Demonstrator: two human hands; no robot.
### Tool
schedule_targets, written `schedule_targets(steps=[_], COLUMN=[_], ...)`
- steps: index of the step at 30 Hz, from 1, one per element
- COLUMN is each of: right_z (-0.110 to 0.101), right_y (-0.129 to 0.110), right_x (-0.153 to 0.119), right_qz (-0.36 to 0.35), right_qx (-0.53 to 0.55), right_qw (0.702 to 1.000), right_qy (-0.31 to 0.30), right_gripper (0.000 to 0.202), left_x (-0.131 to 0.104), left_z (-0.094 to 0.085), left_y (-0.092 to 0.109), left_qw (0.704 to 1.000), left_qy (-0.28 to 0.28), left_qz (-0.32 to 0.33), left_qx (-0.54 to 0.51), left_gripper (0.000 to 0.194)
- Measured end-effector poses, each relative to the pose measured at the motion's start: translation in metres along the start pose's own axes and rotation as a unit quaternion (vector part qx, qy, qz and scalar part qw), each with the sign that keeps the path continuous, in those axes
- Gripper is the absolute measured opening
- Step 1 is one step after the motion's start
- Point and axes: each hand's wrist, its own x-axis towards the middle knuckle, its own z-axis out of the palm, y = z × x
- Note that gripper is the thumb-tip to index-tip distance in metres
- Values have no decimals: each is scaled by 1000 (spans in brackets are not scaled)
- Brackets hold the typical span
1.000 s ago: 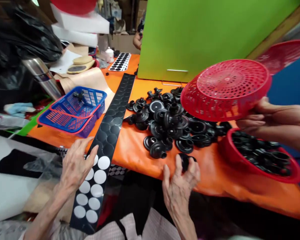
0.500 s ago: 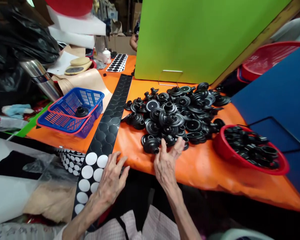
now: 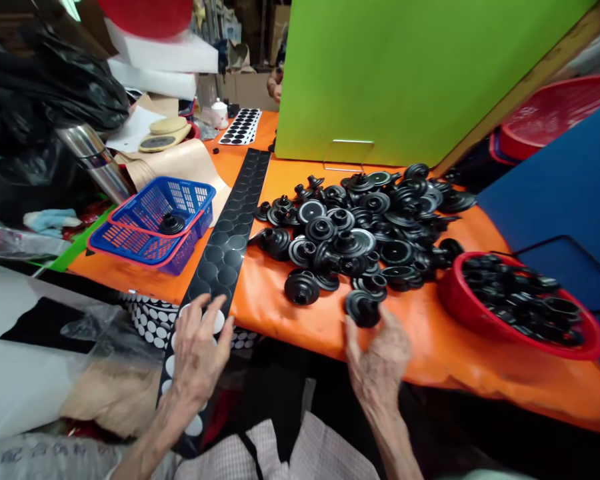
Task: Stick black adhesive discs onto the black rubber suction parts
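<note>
My left hand [image 3: 200, 343] rests over the long black strip [image 3: 225, 257], its fingers apart near the white round discs [image 3: 194, 425] at the strip's lower part. At the front of a heap of black ridged rubber parts [image 3: 395, 252], my right hand [image 3: 380, 350] has its thumb and fingers around one black rubber part [image 3: 363, 308]. Another black part [image 3: 301, 287] lies on the orange table to the left of that hand. One more [image 3: 172, 223] sits inside the blue basket [image 3: 150, 250].
A red bowl [image 3: 460, 303] full of black parts stands at the right. Behind the heap rises a green board [image 3: 390, 80]; a blue panel [image 3: 570, 213] is at the right. A steel flask [image 3: 95, 160] leans behind the basket. A person's hand [image 3: 275, 85] shows far back.
My right hand has moved right and closed on a black part at the heap's front edge. My left hand has shifted left, onto the strip. The view has turned slightly.
</note>
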Motion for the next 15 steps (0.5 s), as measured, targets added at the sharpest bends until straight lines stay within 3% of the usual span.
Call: schedule_targets(steps=[3,5,7,10,13,15], right_z=[-5,-11,-15,-9,11,26], right_y=[-1,-14,-39,-88,-131,-149], right_x=[0,-2,-5,-14,-26,-32], right_qz=[-5,-21,-60,-142,-162,-150], right_qx=[-50,-43,11,166,286,318], right_qw=[999,999,998,975,933,916], right_qy=[6,12,19,-47,-146,-192], right_gripper=[61,63,56,36,32,32], left_x=[6,9,13,23,33,37], left_z=[-12,-16,-19,-23,-30,-33], left_y=[-33,-50,-60,-60,-55,-55], left_qw=[990,977,939,855,771,755], left_qy=[26,-4,-44,-89,-195,-215], left_qz=[-130,-202,-272,-364,-376,-328], left_qx=[37,-63,-206,-358,-475,-525], left_gripper=[45,49,50,46,36,29])
